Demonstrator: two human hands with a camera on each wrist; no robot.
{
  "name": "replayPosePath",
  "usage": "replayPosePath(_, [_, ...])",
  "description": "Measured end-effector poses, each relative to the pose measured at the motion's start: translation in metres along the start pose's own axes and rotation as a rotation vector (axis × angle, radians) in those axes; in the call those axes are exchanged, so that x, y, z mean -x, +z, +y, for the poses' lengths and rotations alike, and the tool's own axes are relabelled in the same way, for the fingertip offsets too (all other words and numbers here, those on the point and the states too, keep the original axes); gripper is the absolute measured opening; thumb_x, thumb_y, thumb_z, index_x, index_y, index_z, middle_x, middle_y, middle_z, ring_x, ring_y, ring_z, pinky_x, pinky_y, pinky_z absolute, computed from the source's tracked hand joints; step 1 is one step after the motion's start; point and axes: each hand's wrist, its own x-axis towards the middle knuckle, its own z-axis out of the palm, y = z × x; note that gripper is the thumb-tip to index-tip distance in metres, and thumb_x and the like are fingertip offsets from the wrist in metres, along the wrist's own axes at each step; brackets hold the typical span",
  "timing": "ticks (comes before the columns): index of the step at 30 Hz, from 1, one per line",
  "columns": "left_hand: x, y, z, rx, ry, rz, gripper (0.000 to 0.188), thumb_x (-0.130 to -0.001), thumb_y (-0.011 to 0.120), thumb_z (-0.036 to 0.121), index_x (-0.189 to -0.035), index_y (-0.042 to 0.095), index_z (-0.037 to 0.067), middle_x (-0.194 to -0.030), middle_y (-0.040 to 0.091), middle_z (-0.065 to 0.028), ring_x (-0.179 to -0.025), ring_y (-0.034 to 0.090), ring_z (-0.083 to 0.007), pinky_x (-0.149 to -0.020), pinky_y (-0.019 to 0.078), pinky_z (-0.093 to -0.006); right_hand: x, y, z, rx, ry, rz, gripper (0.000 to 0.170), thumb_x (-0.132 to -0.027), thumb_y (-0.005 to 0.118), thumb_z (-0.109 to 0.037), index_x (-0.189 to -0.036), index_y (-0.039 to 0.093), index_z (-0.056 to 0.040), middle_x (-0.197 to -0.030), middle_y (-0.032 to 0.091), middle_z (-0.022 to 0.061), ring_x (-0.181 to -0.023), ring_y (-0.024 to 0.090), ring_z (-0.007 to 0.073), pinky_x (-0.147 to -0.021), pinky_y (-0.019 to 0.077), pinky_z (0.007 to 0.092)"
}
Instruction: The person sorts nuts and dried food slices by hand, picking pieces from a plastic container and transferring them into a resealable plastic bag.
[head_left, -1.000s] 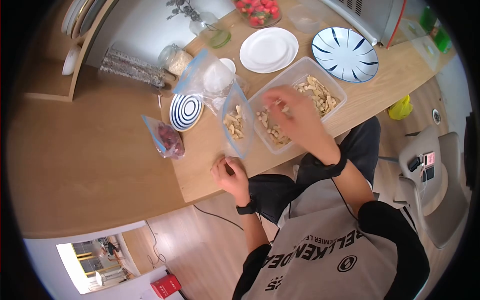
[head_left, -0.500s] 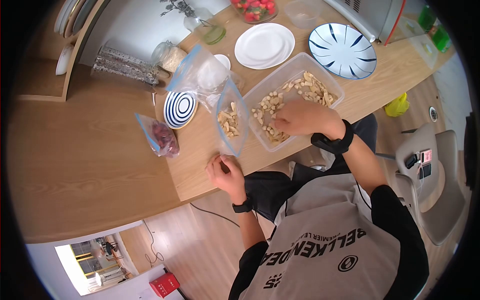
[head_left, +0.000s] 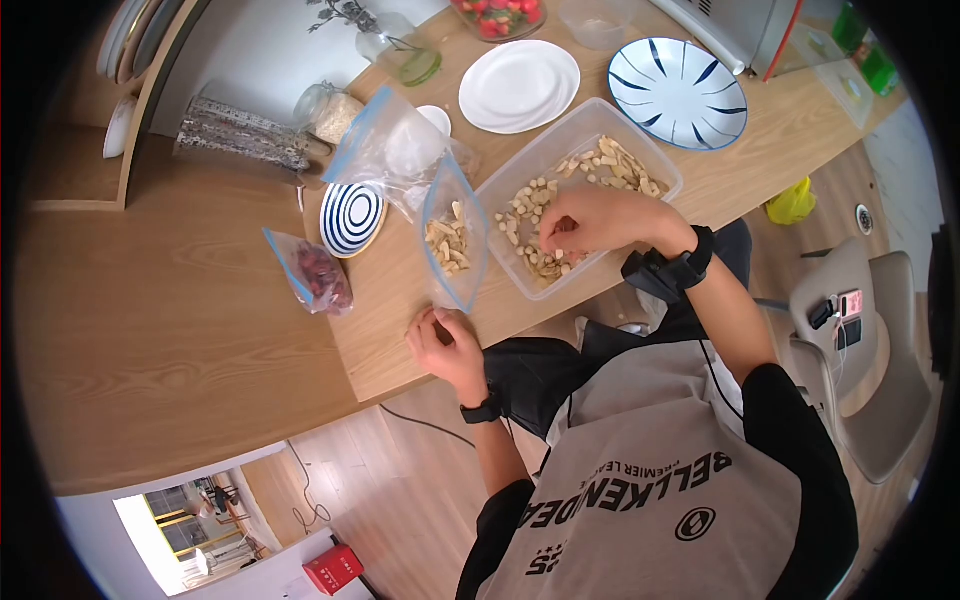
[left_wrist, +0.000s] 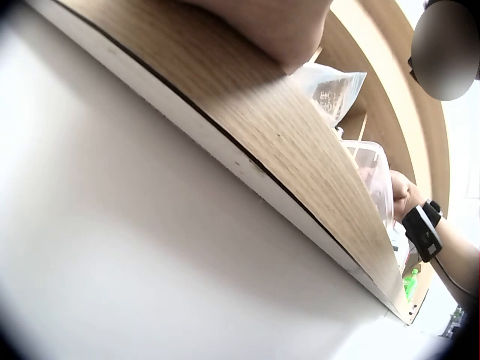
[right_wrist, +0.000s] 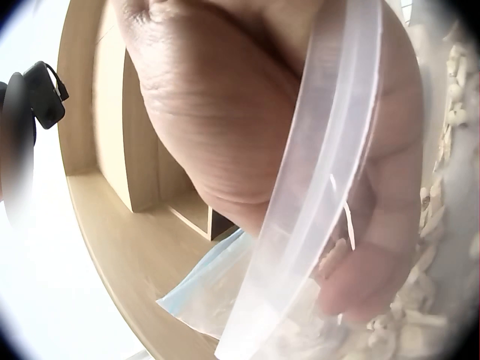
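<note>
- Inside the clear plastic container (head_left: 590, 125), your right hand (head_left: 608, 222) apparently pinches a pale slice (right_wrist: 334, 257).
- Your left hand (head_left: 447, 350) rests, loosely curled, on the wooden table (head_left: 385, 368) beside the zip bag (head_left: 453, 187).

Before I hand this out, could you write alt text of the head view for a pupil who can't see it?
A person's right hand is inside a clear tub of pale pieces on a table. The left hand lies at the table's edge, near an open bag of similar pieces. Plates and a second bag of dark red pieces are nearby.
</note>
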Motion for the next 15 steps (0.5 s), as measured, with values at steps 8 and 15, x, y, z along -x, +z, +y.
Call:
replayPosePath(8, [-0.001, 0.000, 0.001, -0.008, 0.000, -0.003, 0.016, -0.098, 0.065, 0.010, -0.095, 0.071, -0.004, -0.103, 0.071, -0.0183, -0.095, 0.065, -0.0387, -0.083, 0.0513, -0.0474, -0.002, 0.000, 0.011, -0.108, -0.114, 0.162, 0.019, -0.097, 0.061, 0.001, -0.111, 0.074, 0.0040, -0.104, 0.077, 0.0115, -0.091, 0.075, 0.0169, -0.084, 0.0590, 0.0318])
replayPosePath(15, [-0.002, -0.001, 0.002, -0.016, 0.010, -0.003, 0.016, -0.098, 0.065, 0.010, -0.094, 0.071, -0.004, -0.102, 0.071, -0.0179, -0.096, 0.064, -0.0385, -0.084, 0.0507, -0.0476, -0.003, 0.003, 0.014, -0.204, -0.145, 0.247, 0.022, -0.096, 0.064, 0.001, -0.115, 0.073, 0.0039, -0.102, 0.077, 0.0107, -0.091, 0.074, 0.0167, -0.084, 0.0577, 0.0306])
